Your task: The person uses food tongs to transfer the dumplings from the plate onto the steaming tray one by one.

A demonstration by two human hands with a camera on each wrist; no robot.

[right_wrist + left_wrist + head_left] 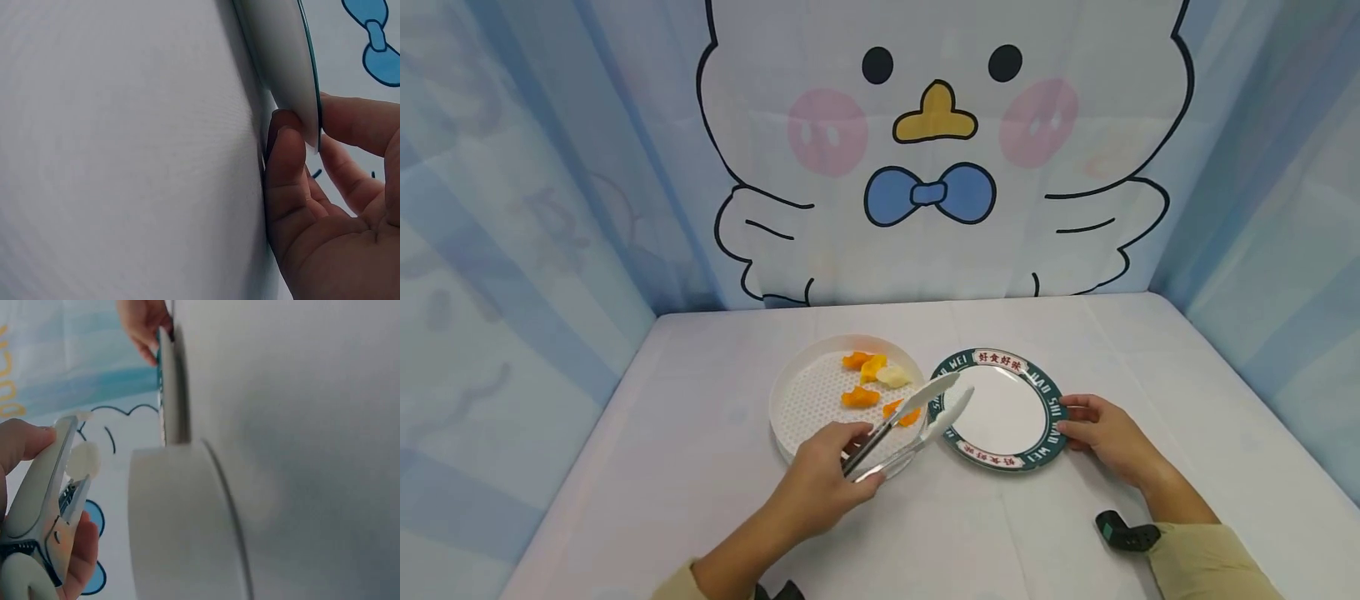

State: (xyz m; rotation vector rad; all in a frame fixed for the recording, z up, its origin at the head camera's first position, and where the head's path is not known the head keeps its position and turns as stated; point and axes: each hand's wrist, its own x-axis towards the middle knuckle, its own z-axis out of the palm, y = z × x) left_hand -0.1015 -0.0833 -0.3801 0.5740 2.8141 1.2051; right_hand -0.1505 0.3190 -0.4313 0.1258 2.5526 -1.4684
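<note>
In the head view my left hand (831, 475) grips a pair of tongs (895, 429), whose white tips are apart over the gap between a white round tray (793, 400) and a plate (1000, 408). The left wrist view shows the hinge end of the tongs (47, 506) within that hand. Several orange pieces (860, 397) and a pale yellow piece (892, 377) lie in the tray; their kind is unclear. My right hand (1101, 437) pinches the right edge of the green-rimmed plate. From the right wrist, fingers appear on both faces of its rim (294, 75).
A white cloth covers the table (700, 500). Behind it hangs a curtain (936, 250) with a cartoon duck, and patterned curtains stand on both sides. A black device (1123, 533) is at the right wrist.
</note>
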